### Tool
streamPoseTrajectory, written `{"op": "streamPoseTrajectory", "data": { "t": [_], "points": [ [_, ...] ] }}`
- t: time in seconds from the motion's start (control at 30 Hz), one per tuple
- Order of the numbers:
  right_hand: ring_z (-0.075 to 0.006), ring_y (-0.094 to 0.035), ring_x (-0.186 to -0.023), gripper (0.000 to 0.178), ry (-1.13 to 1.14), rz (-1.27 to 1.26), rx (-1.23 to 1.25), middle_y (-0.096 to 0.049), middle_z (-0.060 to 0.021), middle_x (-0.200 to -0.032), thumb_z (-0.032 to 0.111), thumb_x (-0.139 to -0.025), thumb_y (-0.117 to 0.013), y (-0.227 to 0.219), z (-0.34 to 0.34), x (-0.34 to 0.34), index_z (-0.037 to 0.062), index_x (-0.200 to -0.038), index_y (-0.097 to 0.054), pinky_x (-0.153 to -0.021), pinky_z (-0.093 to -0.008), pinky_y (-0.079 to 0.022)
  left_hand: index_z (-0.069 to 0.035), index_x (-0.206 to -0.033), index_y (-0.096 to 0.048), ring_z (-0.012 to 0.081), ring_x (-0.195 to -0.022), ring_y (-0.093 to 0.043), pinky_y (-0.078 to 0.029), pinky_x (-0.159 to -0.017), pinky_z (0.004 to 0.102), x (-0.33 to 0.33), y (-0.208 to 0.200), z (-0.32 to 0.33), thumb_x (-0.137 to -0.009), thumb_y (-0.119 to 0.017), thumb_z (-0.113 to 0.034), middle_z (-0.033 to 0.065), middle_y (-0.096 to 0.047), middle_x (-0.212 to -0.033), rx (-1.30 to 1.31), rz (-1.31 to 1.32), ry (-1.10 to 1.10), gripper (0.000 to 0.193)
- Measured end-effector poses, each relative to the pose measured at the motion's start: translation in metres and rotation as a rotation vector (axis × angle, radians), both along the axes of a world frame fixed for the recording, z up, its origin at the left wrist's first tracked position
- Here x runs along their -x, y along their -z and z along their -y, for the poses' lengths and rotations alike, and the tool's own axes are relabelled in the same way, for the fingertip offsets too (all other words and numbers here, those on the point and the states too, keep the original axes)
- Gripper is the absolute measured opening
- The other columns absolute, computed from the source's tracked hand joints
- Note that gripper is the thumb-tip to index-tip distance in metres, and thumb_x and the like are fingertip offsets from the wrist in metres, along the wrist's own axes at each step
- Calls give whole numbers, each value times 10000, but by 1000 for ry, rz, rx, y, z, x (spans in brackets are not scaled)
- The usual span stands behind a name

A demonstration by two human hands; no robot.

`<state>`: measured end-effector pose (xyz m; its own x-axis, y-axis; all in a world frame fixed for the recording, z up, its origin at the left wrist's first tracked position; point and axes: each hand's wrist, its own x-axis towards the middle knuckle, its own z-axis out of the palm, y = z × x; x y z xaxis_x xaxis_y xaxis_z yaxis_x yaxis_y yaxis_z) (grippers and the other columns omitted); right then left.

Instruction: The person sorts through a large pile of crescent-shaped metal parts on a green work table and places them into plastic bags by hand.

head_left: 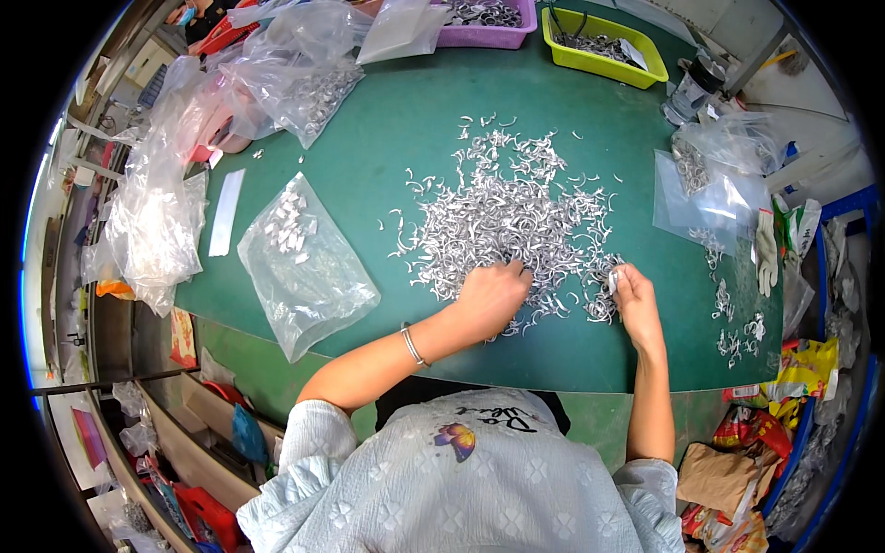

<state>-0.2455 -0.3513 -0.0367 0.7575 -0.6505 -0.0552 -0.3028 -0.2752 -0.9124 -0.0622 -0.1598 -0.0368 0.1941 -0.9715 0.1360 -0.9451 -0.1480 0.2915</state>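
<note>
A wide heap of small curved silvery metal pieces (516,217) lies spread over the green table (369,138). At the heap's near edge is my left hand (495,297), its fingers curled down among the pieces; whatever they grip is hidden. My right hand (638,304) is at the heap's right edge, thumb and forefinger pinched on a small silvery metal piece (613,280). More loose pieces lie just beside and below those fingertips. To the left of the heap rests a clear plastic bag (318,295) with small whitish pieces inside.
Large clear bags (152,221) crowd the left edge. A purple tray (489,35) and a yellow-green tray (604,57) of metal parts stand at the back. A lidded jar (691,92), more bags (728,147), small clusters of parts (737,336) and a glove (766,251) are on the right.
</note>
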Motion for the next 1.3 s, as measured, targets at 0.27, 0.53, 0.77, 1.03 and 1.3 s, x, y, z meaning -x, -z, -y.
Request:
{"op": "streamPoseTrajectory", "data": {
  "t": [0.27, 0.53, 0.77, 1.03, 1.3],
  "points": [
    [-123, -560, -639, 181, 114, 359, -893, -617, -95, -882, 169, -1017, -421, -17, -1, -3, 25, -1054, -523, -487, -237, -435, -38, -859, -659, 189, -569, -572, -441, -474, 305, -11, -10, -1, -896, -615, -173, 51, -594, -711, 212, -799, -236, 147],
    [-61, -424, -478, 201, 164, -50, -52, -578, 6, -598, 163, -907, -653, -5, -2, -5, -14, -812, -637, -458, -236, -337, 8, -889, -551, 104, -591, -421, -325, -417, 193, -21, -25, -14, -953, -482, -147, 72, -514, -801, -13, -2354, -320, 181],
    [-31, -364, -478, 215, 151, 11, -104, -471, 40, -576, 188, -959, -587, -24, -11, -4, 31, -812, -596, -439, -210, -269, -35, -1058, -617, 85, -664, -536, -385, -444, 177, -7, -12, -21, -946, -532, -160, 38, -608, -856, -11, -2318, -278, 188],
    [-112, -573, -834, 114, -294, 37, -497, -568, -38, -918, 99, -966, -498, -71, -91, -19, 45, -1033, -572, -700, -256, -479, -49, -1104, -590, 191, -893, -663, -559, -645, 295, 64, -12, -34, -994, -459, -278, 80, -652, -964, -115, -2757, -359, 286],
    [-252, -608, -925, 189, -661, 44, -215, -649, -103, -971, 1, -810, -629, -76, -87, -33, 12, -997, -643, -851, -353, -473, -46, -1126, -584, 173, -836, -630, -520, -595, 319, 70, 25, -53, -1009, -452, -297, 83, -641, -981, -29, -2885, -93, 307]
  ]
}}
